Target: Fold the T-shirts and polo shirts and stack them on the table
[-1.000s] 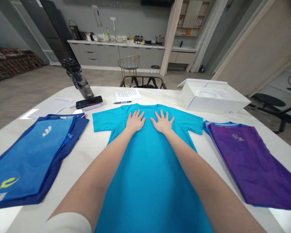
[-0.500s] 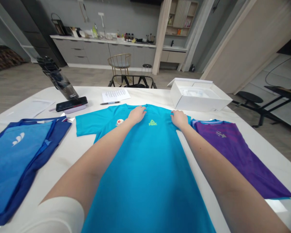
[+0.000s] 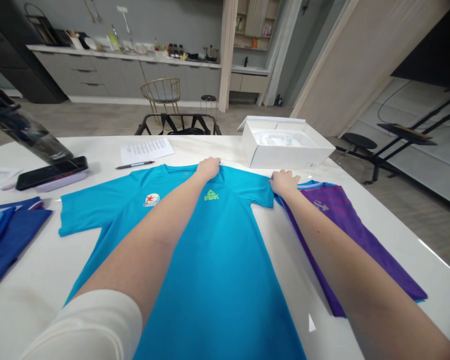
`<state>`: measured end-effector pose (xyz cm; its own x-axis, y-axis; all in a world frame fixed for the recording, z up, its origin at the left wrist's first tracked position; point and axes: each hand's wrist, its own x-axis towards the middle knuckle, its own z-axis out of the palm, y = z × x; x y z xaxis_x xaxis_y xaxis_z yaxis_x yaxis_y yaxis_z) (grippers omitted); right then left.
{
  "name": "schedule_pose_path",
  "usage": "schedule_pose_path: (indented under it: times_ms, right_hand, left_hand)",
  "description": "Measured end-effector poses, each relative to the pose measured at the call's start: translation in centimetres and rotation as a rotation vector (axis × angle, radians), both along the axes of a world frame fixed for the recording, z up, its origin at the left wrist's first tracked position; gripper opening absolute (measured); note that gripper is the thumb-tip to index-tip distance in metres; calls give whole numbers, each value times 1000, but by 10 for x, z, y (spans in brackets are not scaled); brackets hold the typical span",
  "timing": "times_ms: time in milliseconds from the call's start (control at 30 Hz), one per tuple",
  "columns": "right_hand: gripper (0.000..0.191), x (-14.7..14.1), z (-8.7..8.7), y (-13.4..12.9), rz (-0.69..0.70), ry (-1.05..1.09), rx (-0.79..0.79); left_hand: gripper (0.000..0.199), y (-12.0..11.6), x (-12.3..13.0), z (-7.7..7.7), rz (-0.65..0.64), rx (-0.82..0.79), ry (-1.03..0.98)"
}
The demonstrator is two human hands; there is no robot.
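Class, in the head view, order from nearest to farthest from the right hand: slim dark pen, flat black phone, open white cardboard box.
1. White box, just beyond the right hand.
2. Dark pen, left of centre.
3. Black phone, farther left.

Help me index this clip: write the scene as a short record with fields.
Left hand: at the shirt's collar, fingers curled, grip unclear
Right hand: at the right sleeve's end, grip unclear
Shirt: blue, spread flat, PEAK logo up
Left side: dark-blue clothes
Right side: purple garment
Beyond: phone, pen, paper, open box
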<state>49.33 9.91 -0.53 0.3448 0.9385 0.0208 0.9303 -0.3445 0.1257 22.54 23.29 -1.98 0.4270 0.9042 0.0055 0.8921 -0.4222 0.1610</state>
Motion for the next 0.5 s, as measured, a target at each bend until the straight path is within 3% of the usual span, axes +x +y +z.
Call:
schedule_pose_path:
  times_ms: [100,200,367,500]
  right_hand:
    - [28,2,3,5,29,22,-14]
    - [21,-2,19,8,58,135,-32]
    - [11,-36,77,-3,199,587,67]
    - [23,-101,129,-12,329,1011,84]
  left_hand:
    - [39,2,1,-4,5,14,-25]
    - [37,0,0,-6,18,4,-73]
    - [29,-4,-9,-2,92,-28,-342]
    - [16,-9,-23,9,135,-106,-771]
